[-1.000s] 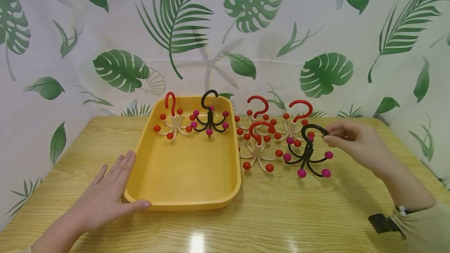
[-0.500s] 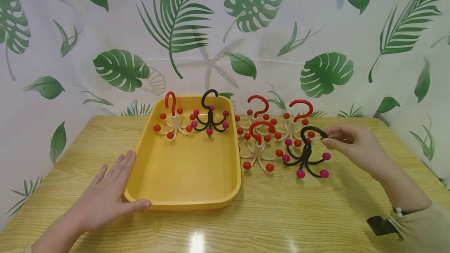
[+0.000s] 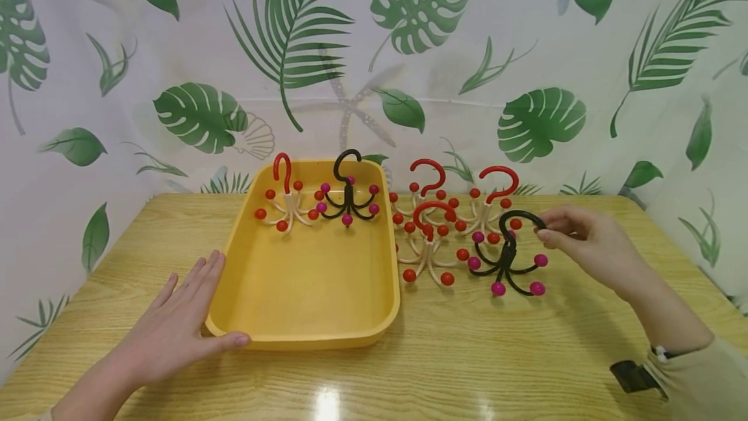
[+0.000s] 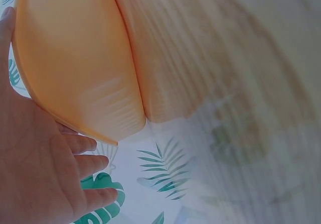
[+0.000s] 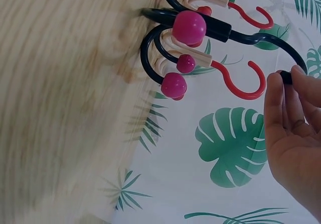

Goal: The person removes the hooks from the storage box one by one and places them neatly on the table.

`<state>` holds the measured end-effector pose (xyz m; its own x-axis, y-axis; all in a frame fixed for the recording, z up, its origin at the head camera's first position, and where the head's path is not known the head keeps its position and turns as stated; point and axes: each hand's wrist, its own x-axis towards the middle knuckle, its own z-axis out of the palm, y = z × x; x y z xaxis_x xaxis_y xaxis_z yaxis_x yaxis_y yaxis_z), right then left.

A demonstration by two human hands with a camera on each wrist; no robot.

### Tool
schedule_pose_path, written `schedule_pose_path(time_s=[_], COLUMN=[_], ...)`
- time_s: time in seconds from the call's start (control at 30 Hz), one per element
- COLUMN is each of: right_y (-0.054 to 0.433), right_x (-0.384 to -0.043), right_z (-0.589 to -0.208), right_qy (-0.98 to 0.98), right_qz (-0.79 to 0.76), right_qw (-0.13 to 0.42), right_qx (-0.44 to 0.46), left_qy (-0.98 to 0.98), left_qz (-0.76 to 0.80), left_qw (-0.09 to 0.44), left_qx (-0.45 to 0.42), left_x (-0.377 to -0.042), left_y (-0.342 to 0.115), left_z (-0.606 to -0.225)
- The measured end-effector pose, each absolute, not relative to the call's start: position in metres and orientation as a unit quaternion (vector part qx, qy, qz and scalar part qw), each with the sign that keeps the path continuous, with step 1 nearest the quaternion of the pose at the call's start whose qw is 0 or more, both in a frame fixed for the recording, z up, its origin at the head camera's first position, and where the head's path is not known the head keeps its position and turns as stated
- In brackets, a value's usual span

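My right hand (image 3: pixel 596 249) pinches the hook tip of a black octopus-shaped hanger (image 3: pixel 507 258) with magenta balls on its curved arms. In the right wrist view, thumb and fingers meet on the end of that hook, and the hanger (image 5: pixel 218 28) stands upright at the table surface. My left hand (image 3: pixel 169 340) lies against the left side of a yellow tray (image 3: pixel 310 284), fingers straight, thumb at the front rim. At the tray's back stand a cream hanger (image 3: pixel 288 203) with red hook and balls and another black hanger (image 3: pixel 349 197).
Right of the tray stand three cream hangers with red hooks: a front one (image 3: pixel 429 249), a back one (image 3: pixel 435 177) and a right one (image 3: pixel 499 180). They sit close together, partly overlapping in view. Behind the wooden table (image 3: pixel 467 362) hangs a leaf-patterned cloth (image 3: pixel 350 38).
My right hand and the black hanger have shifted slightly left and down since one second ago, with almost no motion in the last half second. The left hand and tray stay put.
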<state>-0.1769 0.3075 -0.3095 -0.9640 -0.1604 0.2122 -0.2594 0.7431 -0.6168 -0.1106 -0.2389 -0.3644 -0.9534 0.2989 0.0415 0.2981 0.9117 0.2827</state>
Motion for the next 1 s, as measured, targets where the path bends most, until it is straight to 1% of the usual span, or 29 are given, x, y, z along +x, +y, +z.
schedule_pose_path(time_s=[0.43,1.0], right_y=[0.3119,0.3145], right_x=[-0.1790,-0.1824], right_z=[-0.3120,-0.3135], right_qy=[-0.938,-0.934], right_qz=[0.323,0.328], right_qw=[0.079,0.086], right_qx=[0.102,0.111], left_qy=[0.977,0.977], left_qz=[0.147,0.148], left_qw=[0.004,0.006], left_qx=[0.155,0.154], left_x=[-0.1101,-0.1104], left_y=[-0.2385,-0.2390], left_z=[-0.3631,-0.3642])
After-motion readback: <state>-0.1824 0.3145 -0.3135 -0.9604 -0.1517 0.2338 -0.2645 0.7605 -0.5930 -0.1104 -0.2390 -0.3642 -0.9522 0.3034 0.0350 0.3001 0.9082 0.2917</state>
